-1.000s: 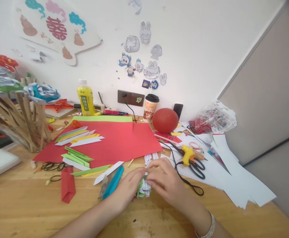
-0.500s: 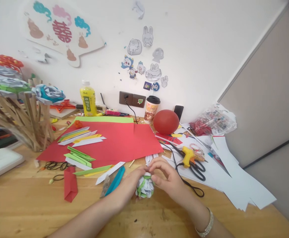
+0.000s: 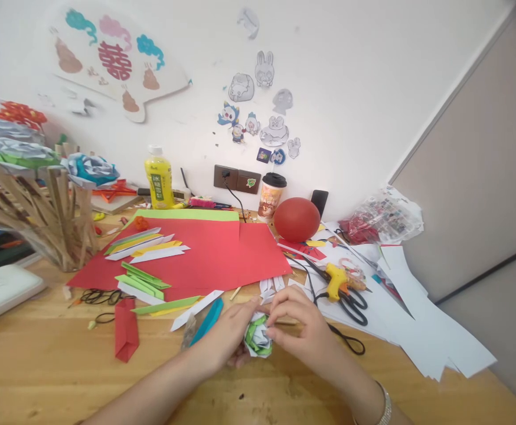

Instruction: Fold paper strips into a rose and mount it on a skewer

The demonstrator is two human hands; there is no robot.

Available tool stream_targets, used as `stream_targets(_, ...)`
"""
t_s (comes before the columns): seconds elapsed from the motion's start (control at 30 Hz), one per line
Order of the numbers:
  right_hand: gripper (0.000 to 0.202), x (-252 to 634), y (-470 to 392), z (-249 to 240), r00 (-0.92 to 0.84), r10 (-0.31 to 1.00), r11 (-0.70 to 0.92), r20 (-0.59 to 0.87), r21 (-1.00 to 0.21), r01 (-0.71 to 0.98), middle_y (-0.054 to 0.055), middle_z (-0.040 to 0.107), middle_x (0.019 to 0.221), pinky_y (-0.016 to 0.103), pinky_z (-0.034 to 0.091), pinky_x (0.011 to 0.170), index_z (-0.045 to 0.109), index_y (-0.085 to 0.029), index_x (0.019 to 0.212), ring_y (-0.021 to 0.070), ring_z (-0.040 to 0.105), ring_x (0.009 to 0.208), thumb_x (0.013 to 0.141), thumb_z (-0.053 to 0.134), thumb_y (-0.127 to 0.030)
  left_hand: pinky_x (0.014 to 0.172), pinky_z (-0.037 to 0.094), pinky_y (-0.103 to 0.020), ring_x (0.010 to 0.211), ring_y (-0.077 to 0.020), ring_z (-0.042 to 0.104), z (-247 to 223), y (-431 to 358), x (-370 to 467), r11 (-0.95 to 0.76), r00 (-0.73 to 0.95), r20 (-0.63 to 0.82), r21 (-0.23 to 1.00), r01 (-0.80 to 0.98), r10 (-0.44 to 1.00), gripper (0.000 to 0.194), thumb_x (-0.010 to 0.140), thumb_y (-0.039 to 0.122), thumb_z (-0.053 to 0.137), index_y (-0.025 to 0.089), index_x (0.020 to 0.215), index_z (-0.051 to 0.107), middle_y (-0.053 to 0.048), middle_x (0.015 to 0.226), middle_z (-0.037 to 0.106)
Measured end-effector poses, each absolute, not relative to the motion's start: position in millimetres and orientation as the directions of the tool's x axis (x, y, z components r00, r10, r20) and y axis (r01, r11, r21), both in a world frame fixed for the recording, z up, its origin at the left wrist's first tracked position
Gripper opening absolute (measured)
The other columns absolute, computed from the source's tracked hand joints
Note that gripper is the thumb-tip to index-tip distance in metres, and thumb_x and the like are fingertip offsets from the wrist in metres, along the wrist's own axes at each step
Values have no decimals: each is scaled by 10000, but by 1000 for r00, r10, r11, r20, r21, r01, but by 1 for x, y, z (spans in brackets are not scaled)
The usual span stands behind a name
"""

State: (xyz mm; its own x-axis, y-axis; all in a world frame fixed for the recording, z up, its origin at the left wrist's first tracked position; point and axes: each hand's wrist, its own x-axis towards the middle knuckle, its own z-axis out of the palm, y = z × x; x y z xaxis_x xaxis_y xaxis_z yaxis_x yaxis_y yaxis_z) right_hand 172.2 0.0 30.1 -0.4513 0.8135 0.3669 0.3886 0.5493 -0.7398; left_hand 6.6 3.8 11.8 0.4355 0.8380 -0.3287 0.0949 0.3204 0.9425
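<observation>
A white and green paper flower (image 3: pixel 258 337) is in my hands above the front of the wooden table. My left hand (image 3: pixel 231 332) wraps round its left side, with fingertips curled underneath. On the other side, my right hand (image 3: pixel 300 323) pinches the flower's right edge between thumb and forefinger. Just left of my left hand lie a folded blue paper strip (image 3: pixel 208 321) and a greyish crumpled piece (image 3: pixel 189 332). Small white folded papers (image 3: pixel 270 288) lie behind my hands.
Red paper sheets (image 3: pixel 222 254) carry folded strips (image 3: pixel 145 282). A yellow glue gun (image 3: pixel 336 280) and black-handled scissors (image 3: pixel 353 307) rest on white paper (image 3: pixel 421 330) at right. Behind stand a cup (image 3: pixel 270 198), a red balloon (image 3: pixel 297 219) and a yellow bottle (image 3: pixel 159 180). Sticks (image 3: pixel 58 218) fill a container at left.
The flower has turned so its layered petals face more toward me. My right hand has shifted slightly, its fingers now pinching the flower's right edge.
</observation>
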Motion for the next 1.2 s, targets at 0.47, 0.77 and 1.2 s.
stream_targets(0.47,108,169,1,27,-448,795,594,409,-675,438,16,582,820,295,453,742,618,-201,731,161,546,838,830,585,-175,535,409,-237,786,-198,500,28,-3,2,206,367,-294,943,261,883,289,766,367,371,223,916,572,-62,1004,532)
stream_targets(0.77,132,172,-1,20,-576,379,837,724,-2,547,36,647,794,323,410,720,590,-160,801,161,498,724,891,495,-151,477,329,-213,645,-158,438,26,-1,7,342,357,-360,933,113,862,223,771,377,360,226,797,522,-2,753,460)
stream_targets(1.2,211,173,-1,18,-647,276,770,710,239,591,52,674,857,376,402,835,610,-143,913,173,546,767,900,407,-89,487,341,-225,627,-153,444,32,-5,8,333,325,-366,930,154,872,327,781,407,324,198,883,554,-13,771,478)
